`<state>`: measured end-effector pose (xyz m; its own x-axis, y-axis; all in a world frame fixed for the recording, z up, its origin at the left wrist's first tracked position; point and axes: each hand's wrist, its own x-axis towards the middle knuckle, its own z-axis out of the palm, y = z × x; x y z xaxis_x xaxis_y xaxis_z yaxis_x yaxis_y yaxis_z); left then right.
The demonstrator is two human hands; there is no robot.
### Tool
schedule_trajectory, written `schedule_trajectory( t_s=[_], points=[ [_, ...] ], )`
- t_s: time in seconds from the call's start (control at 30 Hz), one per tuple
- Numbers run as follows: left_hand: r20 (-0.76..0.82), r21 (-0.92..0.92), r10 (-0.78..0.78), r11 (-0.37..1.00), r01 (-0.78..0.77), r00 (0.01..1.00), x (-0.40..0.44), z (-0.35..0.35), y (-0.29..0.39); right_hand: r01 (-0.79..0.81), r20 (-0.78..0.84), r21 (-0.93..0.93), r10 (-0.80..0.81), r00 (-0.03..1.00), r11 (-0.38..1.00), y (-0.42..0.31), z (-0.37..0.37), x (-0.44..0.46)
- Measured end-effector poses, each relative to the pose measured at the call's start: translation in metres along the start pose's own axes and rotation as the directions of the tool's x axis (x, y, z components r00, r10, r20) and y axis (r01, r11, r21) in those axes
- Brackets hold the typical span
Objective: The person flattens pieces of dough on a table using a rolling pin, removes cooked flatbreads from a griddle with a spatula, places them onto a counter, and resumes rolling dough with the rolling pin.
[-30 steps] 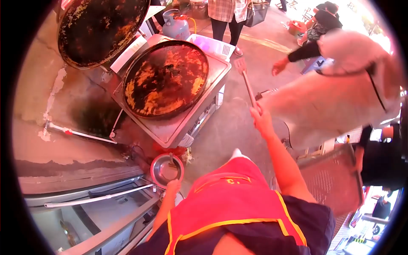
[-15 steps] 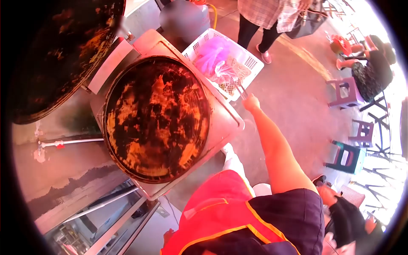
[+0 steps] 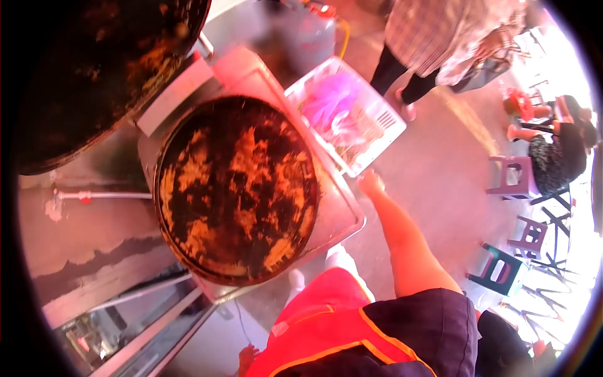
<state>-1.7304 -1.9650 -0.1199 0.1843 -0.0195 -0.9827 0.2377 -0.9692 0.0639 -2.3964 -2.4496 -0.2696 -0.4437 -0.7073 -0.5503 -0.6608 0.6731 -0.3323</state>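
My right hand (image 3: 372,182) is closed at the near corner of a white plastic basket (image 3: 391,135). The thin metal tongs it gripped a moment ago are too blurred to make out. Inside the basket lies a purple-pink plastic bag (image 3: 333,103) beside a brownish mass. My left hand (image 3: 248,358) hangs low by the edge of my red apron (image 3: 308,320), partly hidden, its fingers unclear. A large round pan (image 3: 235,188), dark with orange-brown patches, sits on a metal-topped stand (image 3: 342,217) left of my right arm.
A big dark lid (image 3: 94,75) rises at upper left. A gas cylinder (image 3: 311,41) stands behind the basket. One person in a checked top (image 3: 433,38) is past it; another sits at right near several plastic stools (image 3: 512,176). A white pipe (image 3: 107,195) runs toward the stand.
The view has shifted, so the pan, basket and stools sit lower in it. My right hand appears lower and nearer the basket's corner; the tongs no longer show clearly. The checked-top person leans more.
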Motion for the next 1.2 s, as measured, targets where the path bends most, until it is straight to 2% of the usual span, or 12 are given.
schedule_trajectory(
  t_s=[0.03, 0.2, 0.3, 0.5, 0.6, 0.63, 0.67, 0.77, 0.8, 0.87, 1.07, 1.2],
  points=[
    [-0.039, -0.093, 0.275, 0.956, -0.278, 0.961, 0.017, 0.012, -0.008, -0.001, -0.006, 0.003, 0.001, 1.000, 1.000, 0.005, -0.009, -0.007],
    [0.129, 0.201, 0.407, 0.882, -0.426, 0.904, 0.113, 0.155, 0.150, 0.048, -0.112, 0.005, -0.047, 0.993, 0.999, 0.046, -0.045, -0.021],
    [0.307, 0.226, 0.520, 0.774, -0.591, 0.797, 0.085, 0.236, 0.222, 0.065, -0.215, 0.101, -0.042, 0.976, 0.993, 0.039, -0.125, -0.085],
    [0.554, 0.173, 0.568, 0.637, -0.751, 0.609, 0.031, 0.298, 0.256, 0.373, -0.459, 0.196, -0.252, 0.852, 0.907, 0.022, -0.238, -0.192],
    [0.608, 0.174, 0.544, 0.620, -0.765, 0.579, 0.020, 0.318, 0.245, 0.610, -0.662, 0.042, -0.435, 0.610, 0.791, -0.009, -0.286, -0.178],
    [0.618, 0.176, 0.538, 0.615, -0.768, 0.573, 0.018, 0.327, 0.240, 0.649, -0.623, 0.105, -0.458, 0.634, 0.754, -0.014, -0.304, -0.167],
    [0.629, 0.180, 0.528, 0.615, -0.767, 0.571, 0.017, 0.338, 0.234, 0.569, -0.580, 0.057, -0.436, 0.688, 0.821, -0.033, -0.334, -0.197],
    [0.642, 0.193, 0.504, 0.623, -0.758, 0.578, 0.014, 0.371, 0.220, 0.503, -0.695, -0.171, -0.466, 0.548, 0.847, -0.023, -0.404, -0.161],
    [0.638, 0.196, 0.500, 0.629, -0.752, 0.585, 0.010, 0.381, 0.215, 0.412, -0.604, -0.111, -0.390, 0.695, 0.905, -0.024, -0.442, -0.176],
    [0.622, 0.204, 0.496, 0.644, -0.737, 0.606, 0.004, 0.399, 0.206, 0.240, -0.640, 0.005, -0.182, 0.747, 0.971, -0.006, -0.519, -0.158],
    [0.567, 0.192, 0.501, 0.692, -0.696, 0.654, -0.019, 0.442, 0.182, 0.233, -0.961, -0.027, -0.089, 0.262, 0.972, 0.061, -0.711, -0.202],
    [0.539, 0.180, 0.502, 0.716, -0.674, 0.677, -0.023, 0.453, 0.166, 0.231, -0.948, 0.023, -0.052, 0.314, 0.973, 0.091, -0.709, -0.190]
  ],
)
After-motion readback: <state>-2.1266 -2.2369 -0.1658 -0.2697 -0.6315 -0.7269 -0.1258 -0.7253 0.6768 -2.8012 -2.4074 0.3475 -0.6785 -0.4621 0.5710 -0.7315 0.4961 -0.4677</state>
